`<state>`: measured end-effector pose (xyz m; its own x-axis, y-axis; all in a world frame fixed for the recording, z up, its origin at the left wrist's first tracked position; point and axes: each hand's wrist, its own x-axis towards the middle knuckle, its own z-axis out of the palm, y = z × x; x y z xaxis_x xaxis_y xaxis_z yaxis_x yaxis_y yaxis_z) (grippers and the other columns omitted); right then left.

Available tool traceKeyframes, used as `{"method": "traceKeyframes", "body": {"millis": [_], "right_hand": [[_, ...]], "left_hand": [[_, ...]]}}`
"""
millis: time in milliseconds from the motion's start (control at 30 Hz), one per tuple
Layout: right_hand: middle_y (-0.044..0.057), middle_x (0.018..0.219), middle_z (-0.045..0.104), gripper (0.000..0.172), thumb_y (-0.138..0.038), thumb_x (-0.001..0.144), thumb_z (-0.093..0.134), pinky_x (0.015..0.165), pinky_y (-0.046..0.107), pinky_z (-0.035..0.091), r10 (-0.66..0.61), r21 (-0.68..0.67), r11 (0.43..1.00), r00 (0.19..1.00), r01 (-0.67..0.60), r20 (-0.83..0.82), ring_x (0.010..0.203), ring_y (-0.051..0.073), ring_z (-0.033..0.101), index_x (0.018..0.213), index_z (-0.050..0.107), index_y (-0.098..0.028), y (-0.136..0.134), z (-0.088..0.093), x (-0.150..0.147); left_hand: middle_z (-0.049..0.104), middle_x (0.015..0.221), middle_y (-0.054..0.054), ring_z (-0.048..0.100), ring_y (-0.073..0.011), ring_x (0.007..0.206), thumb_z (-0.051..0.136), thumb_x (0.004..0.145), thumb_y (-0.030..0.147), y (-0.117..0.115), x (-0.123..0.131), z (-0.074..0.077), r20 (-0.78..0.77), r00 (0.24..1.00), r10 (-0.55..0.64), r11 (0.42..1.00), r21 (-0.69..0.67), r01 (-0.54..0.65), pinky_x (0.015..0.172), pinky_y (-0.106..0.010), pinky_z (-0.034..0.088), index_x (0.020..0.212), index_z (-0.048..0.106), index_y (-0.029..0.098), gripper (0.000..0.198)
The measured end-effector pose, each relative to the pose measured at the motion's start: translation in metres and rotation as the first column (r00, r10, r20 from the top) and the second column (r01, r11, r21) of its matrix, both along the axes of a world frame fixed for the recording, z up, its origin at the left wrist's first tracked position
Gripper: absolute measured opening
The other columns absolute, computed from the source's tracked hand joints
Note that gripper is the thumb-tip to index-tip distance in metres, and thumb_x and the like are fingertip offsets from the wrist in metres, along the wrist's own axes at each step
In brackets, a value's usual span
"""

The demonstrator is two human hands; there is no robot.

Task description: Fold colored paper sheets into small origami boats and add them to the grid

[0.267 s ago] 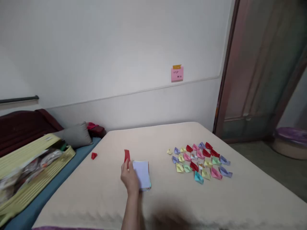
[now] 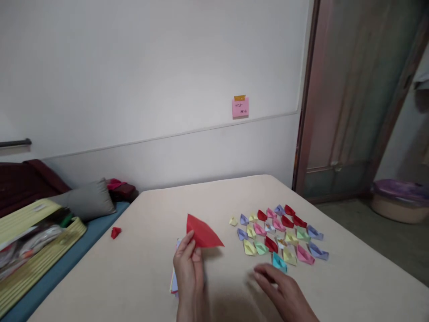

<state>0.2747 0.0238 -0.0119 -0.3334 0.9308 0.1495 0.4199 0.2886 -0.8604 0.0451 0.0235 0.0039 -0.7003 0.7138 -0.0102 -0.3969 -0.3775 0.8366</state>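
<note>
A sheet of red paper [image 2: 205, 233] is pinched at its left edge between the thumb and fingers of my left hand [image 2: 187, 264], held above the table. Beneath that hand and wrist lies a stack of coloured paper [image 2: 174, 284], mostly hidden. My right hand [image 2: 278, 286] hovers at the lower middle with fingers loosely bent and apart, nothing in them; its fingertips are slightly blurred. Just beyond it sits a turquoise folded paper boat [image 2: 279, 262], the closest of several small paper boats [image 2: 259, 229] in red, pink, yellow, green and purple.
A crumpled red paper piece [image 2: 115, 232] lies on the left of the cream-covered table [image 2: 147, 264]. Left of the table are a grey cushion [image 2: 87, 200] and a yellow-green box [image 2: 56, 243] of bagged things. A pink note [image 2: 240, 108] is taped to the wall.
My left hand has shifted toward me and right, over the paper stack; the red paper now shows its broad face. My right hand has come into view. The camera view has turned slightly right.
</note>
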Motion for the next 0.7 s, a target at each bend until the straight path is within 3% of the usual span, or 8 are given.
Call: {"method": "traceKeyframes", "body": {"millis": [133, 233, 367, 433, 500, 567, 633, 700], "right_hand": [[0.009, 0.105, 0.068, 0.039, -0.051, 0.082, 0.048, 0.088, 0.035, 0.046, -0.107, -0.112, 0.990, 0.959, 0.080, -0.264, 0.101, 0.026, 0.060, 0.099, 0.063, -0.020, 0.037, 0.008, -0.023], [0.010, 0.116, 0.064, 0.042, -0.053, 0.079, 0.053, 0.093, 0.036, 0.042, -0.152, -0.223, 0.972, 0.924, 0.076, -0.350, 0.111, 0.027, 0.056, 0.104, 0.062, -0.020, 0.047, -0.002, -0.024], [0.008, 0.092, 0.069, 0.045, -0.054, 0.079, 0.052, 0.074, 0.033, 0.048, -0.058, -0.390, 0.912, 0.903, -0.125, -0.426, 0.087, 0.024, 0.064, 0.102, 0.062, -0.017, 0.039, -0.013, -0.027], [0.006, 0.079, 0.068, 0.046, -0.053, 0.074, 0.057, 0.063, 0.030, 0.046, -0.016, -0.427, 0.881, 0.891, -0.202, -0.455, 0.072, 0.021, 0.064, 0.101, 0.062, -0.016, 0.033, -0.018, -0.031], [0.004, 0.074, 0.066, 0.046, -0.051, 0.067, 0.063, 0.057, 0.028, 0.044, -0.013, -0.452, 0.867, 0.897, -0.209, -0.441, 0.064, 0.019, 0.062, 0.097, 0.061, -0.017, 0.031, -0.027, -0.035], [0.002, 0.069, 0.063, 0.042, -0.048, 0.063, 0.065, 0.055, 0.029, 0.043, 0.005, -0.469, 0.860, 0.922, -0.202, -0.388, 0.061, 0.019, 0.061, 0.092, 0.060, -0.018, 0.032, -0.038, -0.037], [0.000, 0.063, 0.060, 0.036, -0.046, 0.065, 0.063, 0.055, 0.029, 0.043, 0.042, -0.432, 0.879, 0.935, -0.203, -0.353, 0.061, 0.019, 0.059, 0.089, 0.060, -0.020, 0.034, -0.051, -0.039], [-0.001, 0.060, 0.058, 0.034, -0.046, 0.066, 0.062, 0.053, 0.028, 0.042, 0.035, -0.434, 0.881, 0.941, -0.188, -0.337, 0.059, 0.019, 0.059, 0.088, 0.060, -0.020, 0.037, -0.061, -0.038]], "left_hand": [[0.072, 0.084, -0.008, 0.066, -0.0154, 0.074, 0.070, 0.060, 0.010, 0.002, 0.005, -0.011, 0.242, 0.938, -0.249, 0.967, 0.108, 0.229, 0.069, -0.025, 0.052, 0.078, 0.071, 0.014, 0.018], [0.070, 0.077, -0.006, 0.064, -0.0140, 0.064, 0.071, 0.060, 0.014, -0.003, 0.008, -0.019, 0.205, 0.916, -0.344, 0.937, 0.014, 0.349, 0.057, -0.022, 0.048, 0.078, 0.070, 0.013, 0.018], [0.067, 0.072, -0.002, 0.058, -0.0113, 0.058, 0.066, 0.063, 0.016, -0.004, 0.007, -0.028, 0.017, 0.919, -0.393, 0.901, -0.190, 0.389, 0.053, -0.020, 0.042, 0.080, 0.069, 0.015, 0.017], [0.068, 0.077, -0.002, 0.060, -0.0134, 0.064, 0.065, 0.062, 0.015, -0.003, -0.006, -0.033, -0.119, 0.943, -0.312, 0.924, -0.267, 0.272, 0.057, -0.022, 0.044, 0.086, 0.069, 0.016, 0.024], [0.069, 0.084, -0.004, 0.061, -0.0152, 0.069, 0.064, 0.063, 0.018, -0.005, -0.031, -0.037, -0.240, 0.969, -0.053, 0.961, -0.276, -0.016, 0.063, -0.024, 0.046, 0.094, 0.069, 0.018, 0.032], [0.068, 0.084, -0.005, 0.061, -0.0154, 0.068, 0.058, 0.070, 0.022, -0.013, -0.063, -0.039, -0.293, 0.896, 0.333, 0.868, -0.277, -0.413, 0.062, -0.026, 0.047, 0.105, 0.066, 0.018, 0.036], [0.066, 0.088, -0.005, 0.061, -0.0139, 0.068, 0.048, 0.077, 0.020, -0.023, -0.092, -0.042, -0.310, 0.830, 0.463, 0.785, -0.291, -0.547, 0.063, -0.026, 0.047, 0.123, 0.053, 0.018, 0.047], [0.065, 0.079, -0.003, 0.060, -0.0142, 0.061, 0.049, 0.076, 0.019, -0.030, -0.110, -0.048, -0.340, 0.811, 0.475, 0.744, -0.337, -0.577, 0.059, -0.026, 0.046, 0.126, 0.050, 0.016, 0.050]]}}
